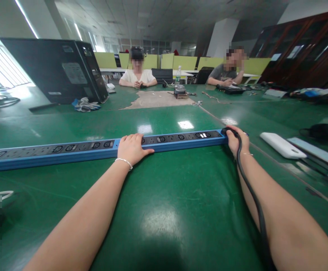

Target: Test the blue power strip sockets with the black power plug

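Observation:
A long blue power strip [178, 140] with a black socket face lies across the green table, its left end running out of view. My left hand [132, 147] is closed over its middle, the fingers across the top and the thumb along the near side. At the strip's right end, my right hand [239, 141] is closed around the black power cord [244, 173] where it meets the strip. Some of these fingertips are hidden behind the cord and the strip's end. From there the cord runs down along my right forearm.
A black computer case [51, 71] stands back left, with gloves [85, 105] beside it. Two people sit across the table. A plastic bottle [178, 76] stands near a brown sheet [155, 99]. To the right lie a white device [282, 145] and a flat pale panel [319, 151].

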Motion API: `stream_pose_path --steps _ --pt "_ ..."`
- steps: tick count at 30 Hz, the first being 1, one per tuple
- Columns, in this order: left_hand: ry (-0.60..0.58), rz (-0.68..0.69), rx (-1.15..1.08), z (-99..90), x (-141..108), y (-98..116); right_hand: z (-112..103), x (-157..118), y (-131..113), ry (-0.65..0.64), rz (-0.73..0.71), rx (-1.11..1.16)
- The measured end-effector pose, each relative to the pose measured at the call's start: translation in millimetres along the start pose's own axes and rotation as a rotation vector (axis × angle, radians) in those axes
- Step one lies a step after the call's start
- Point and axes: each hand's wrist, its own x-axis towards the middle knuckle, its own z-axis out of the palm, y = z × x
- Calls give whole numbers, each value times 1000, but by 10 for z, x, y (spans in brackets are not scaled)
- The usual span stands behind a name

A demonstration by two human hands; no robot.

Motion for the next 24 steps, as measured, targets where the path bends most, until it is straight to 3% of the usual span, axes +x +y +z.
stream_pose_path --steps 5,12,20,24 --pt "-4 -10 17 3 -2 4 51 82 -45 288 -8 183" --pt "2 -2 10 -14 -7 11 104 -33 -210 -27 -33 57" --pt "1 -6 -19 5 1 7 67 -100 -296 -130 -107 -202" --pt "4 -9 -31 -5 -4 8 85 -168 -299 -118 -79 -192"
